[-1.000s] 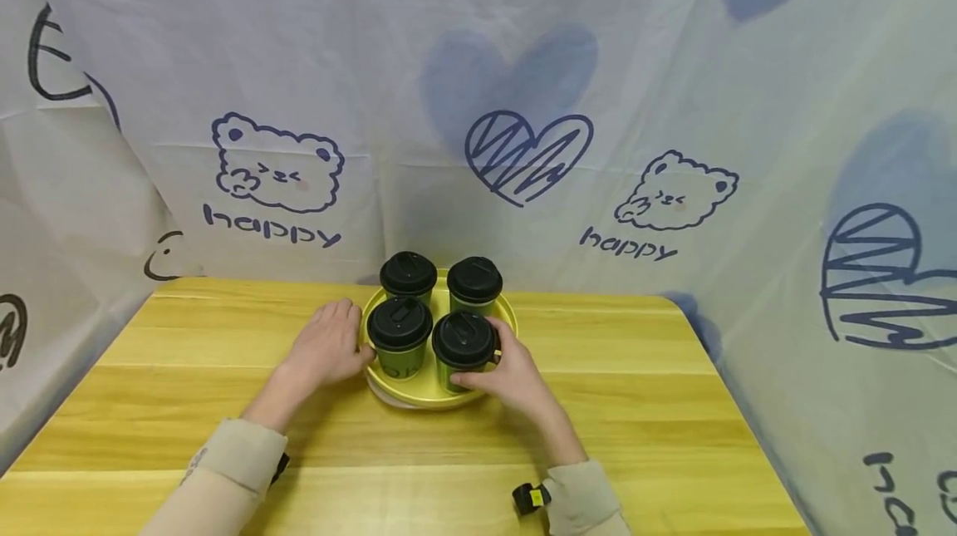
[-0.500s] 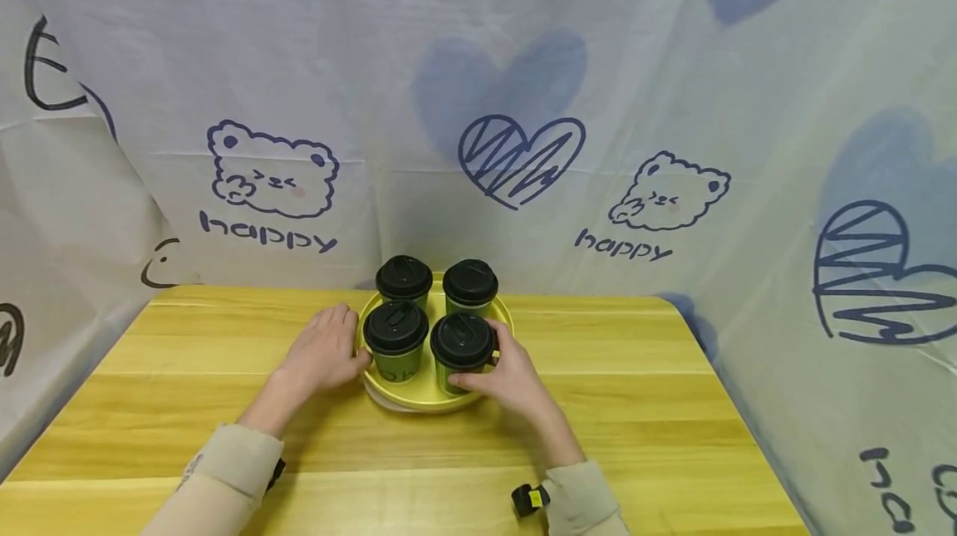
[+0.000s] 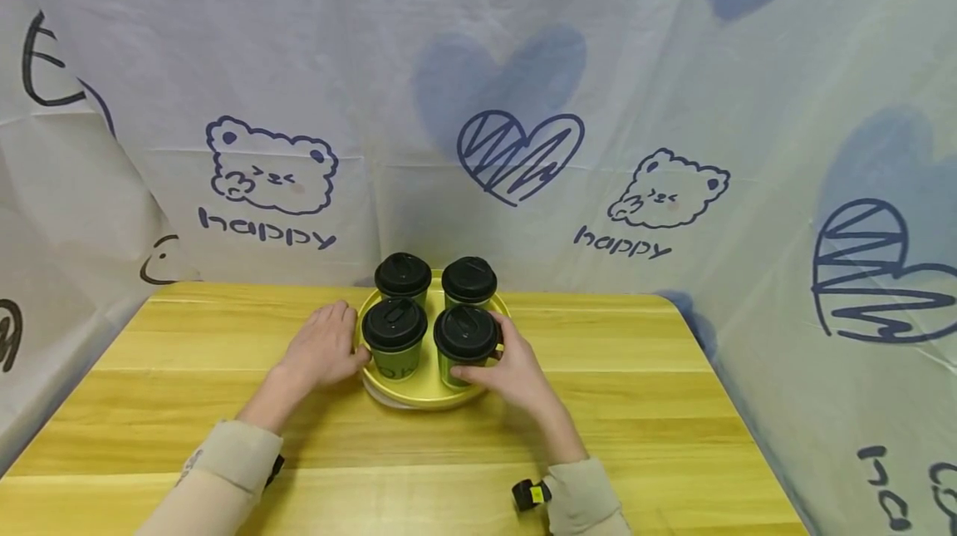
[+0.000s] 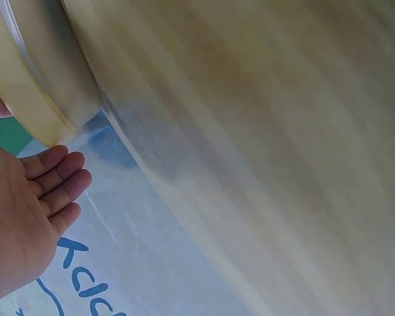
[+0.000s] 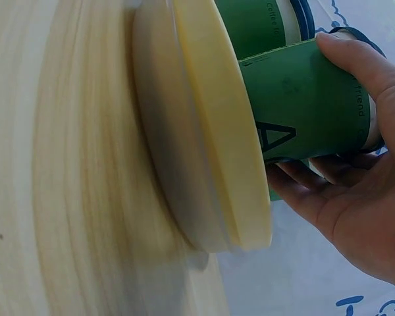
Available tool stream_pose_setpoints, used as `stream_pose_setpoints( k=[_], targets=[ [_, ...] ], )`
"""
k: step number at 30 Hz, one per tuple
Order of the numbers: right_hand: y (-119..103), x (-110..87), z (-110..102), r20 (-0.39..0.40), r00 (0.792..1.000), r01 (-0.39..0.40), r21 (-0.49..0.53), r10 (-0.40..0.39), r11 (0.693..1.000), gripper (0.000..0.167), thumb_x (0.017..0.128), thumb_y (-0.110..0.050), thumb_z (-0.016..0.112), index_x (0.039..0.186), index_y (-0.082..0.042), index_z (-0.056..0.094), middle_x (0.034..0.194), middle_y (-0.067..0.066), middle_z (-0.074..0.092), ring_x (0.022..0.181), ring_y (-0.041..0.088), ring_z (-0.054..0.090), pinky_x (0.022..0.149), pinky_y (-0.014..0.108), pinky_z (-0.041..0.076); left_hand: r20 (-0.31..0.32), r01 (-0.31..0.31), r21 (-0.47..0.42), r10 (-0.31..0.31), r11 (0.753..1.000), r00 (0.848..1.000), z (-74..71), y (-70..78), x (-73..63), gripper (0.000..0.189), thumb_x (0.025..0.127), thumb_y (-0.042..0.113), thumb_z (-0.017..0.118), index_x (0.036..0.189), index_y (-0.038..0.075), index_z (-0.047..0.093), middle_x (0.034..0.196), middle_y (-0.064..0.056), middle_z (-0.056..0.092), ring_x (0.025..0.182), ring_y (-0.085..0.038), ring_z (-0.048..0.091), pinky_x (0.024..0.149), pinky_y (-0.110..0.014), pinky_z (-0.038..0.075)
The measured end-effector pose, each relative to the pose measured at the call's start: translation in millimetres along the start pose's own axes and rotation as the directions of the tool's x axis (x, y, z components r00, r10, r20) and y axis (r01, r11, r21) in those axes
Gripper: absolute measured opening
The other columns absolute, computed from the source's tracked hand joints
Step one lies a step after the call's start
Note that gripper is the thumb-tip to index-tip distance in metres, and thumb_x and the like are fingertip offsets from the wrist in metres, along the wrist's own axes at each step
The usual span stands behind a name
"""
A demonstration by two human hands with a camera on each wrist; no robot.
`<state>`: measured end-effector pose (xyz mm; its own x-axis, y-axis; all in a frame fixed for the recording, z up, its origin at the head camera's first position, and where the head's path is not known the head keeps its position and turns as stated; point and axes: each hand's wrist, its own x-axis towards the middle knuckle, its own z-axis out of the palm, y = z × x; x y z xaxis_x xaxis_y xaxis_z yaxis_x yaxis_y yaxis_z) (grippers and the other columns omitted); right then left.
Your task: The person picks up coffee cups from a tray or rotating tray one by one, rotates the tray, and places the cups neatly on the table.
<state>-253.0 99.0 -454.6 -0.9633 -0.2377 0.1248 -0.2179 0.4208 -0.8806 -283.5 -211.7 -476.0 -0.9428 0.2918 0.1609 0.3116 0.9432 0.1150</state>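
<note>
Gripping one of four cups (image 3: 465, 335), right hand (image 3: 518, 368) faces relaxed left hand (image 3: 323, 346) across tray (image 3: 419, 391).

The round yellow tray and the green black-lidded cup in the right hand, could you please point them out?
Round yellow tray (image 3: 429, 366), head view: bare inner floor.
Green black-lidded cup (image 5: 308, 99), right wrist view: side wall.

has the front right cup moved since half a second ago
Yes. Against the heart outline on the backdrop in the head view, the front right cup, held by the right hand, has shifted slightly right and toward the back.
</note>
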Motion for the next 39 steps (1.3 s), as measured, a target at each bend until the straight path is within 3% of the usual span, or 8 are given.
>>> stream_pose_setpoints(
  k=[39],
  targets=[
    [-9, -4.1, -34, -0.119, 0.992, 0.046, 0.093, -0.035, 0.995, 0.086, 0.068, -0.025, 0.088, 0.139, -0.02, 0.042, 0.136, 0.002, 0.054, 0.127, 0.021, 0.052, 0.107, 0.043, 0.046, -0.034, -0.028, 0.027, 0.029, 0.999, 0.999, 2.1, -2.5, 1.3, 0.054, 0.081, 0.039, 0.06, 0.111, -0.005, 0.05, 0.104, -0.016, 0.049, 0.103, -0.034, 0.048, 0.103, -0.052, 0.04]
  ],
)
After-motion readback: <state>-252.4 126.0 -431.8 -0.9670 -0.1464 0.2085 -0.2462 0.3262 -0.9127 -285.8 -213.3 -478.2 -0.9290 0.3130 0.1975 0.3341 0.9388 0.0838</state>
